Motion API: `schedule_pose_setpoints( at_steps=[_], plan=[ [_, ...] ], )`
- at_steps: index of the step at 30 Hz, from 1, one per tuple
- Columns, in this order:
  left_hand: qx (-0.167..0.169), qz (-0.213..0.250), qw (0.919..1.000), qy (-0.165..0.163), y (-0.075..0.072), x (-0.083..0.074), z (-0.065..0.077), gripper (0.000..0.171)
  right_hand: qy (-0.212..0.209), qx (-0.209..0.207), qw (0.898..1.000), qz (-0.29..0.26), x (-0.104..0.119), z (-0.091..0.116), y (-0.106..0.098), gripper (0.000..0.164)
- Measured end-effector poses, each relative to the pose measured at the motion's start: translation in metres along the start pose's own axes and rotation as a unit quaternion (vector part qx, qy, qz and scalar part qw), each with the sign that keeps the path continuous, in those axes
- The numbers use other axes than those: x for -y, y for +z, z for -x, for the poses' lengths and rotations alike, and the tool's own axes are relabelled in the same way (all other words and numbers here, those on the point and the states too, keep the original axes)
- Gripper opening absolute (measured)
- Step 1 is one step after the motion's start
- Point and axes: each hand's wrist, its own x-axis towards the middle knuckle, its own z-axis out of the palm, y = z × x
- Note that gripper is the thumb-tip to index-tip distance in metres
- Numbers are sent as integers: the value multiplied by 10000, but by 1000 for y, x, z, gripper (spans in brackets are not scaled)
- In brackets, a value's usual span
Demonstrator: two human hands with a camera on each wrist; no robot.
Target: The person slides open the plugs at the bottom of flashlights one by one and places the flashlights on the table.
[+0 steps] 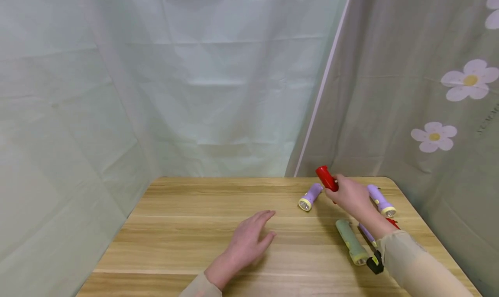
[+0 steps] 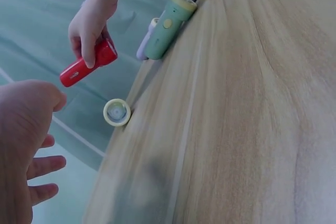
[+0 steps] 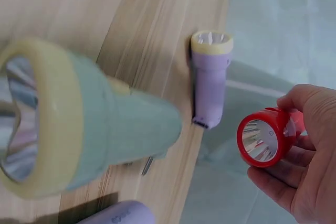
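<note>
My right hand [image 1: 352,197] grips a red flashlight [image 1: 325,178] above the back right of the table. In the right wrist view its lens end [image 3: 261,140] shows between thumb and fingers. A purple flashlight [image 1: 310,196] with a yellow rim lies near the back edge, just left of that hand. My left hand [image 1: 245,243] holds nothing over the front middle of the table. Its fingers reach forward and its thumb stands apart from them, as the left wrist view also shows.
Under my right forearm lie a green flashlight [image 1: 351,240], a partly hidden purple one [image 1: 367,235], a red object [image 1: 393,222] and a black-ended item [image 1: 375,262]. Another purple flashlight [image 1: 380,200] lies near the right edge. Curtains [image 1: 234,93] hang behind the wooden table [image 1: 175,227].
</note>
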Motion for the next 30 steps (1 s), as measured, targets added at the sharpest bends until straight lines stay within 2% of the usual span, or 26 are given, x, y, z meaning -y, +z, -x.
schedule_pose_setpoints(
  at_steps=[9, 15, 20, 25, 30],
  plan=[
    [-605, 450, 9971, -131, -8, 2, 0, 55, -440, -411, 9978, -272, 20, 15, 2, 52],
    [-913, 1128, 9879, -556, -13, 1, 0, 52, -629, -647, 9951, -403, 37, 29, 5, 52],
    [-1130, 1852, 9723, -873, -17, -5, -3, 51, -869, -819, 9911, -596, 57, 43, 8, 53],
    [-1214, 2757, 9483, -1002, -22, -13, -9, 50, -1244, -1038, 9845, -664, 77, 58, 13, 49],
    [-1211, 3400, 9269, -1025, -26, -22, -15, 50, -1540, -1267, 9776, -670, 91, 70, 20, 47]
  ],
)
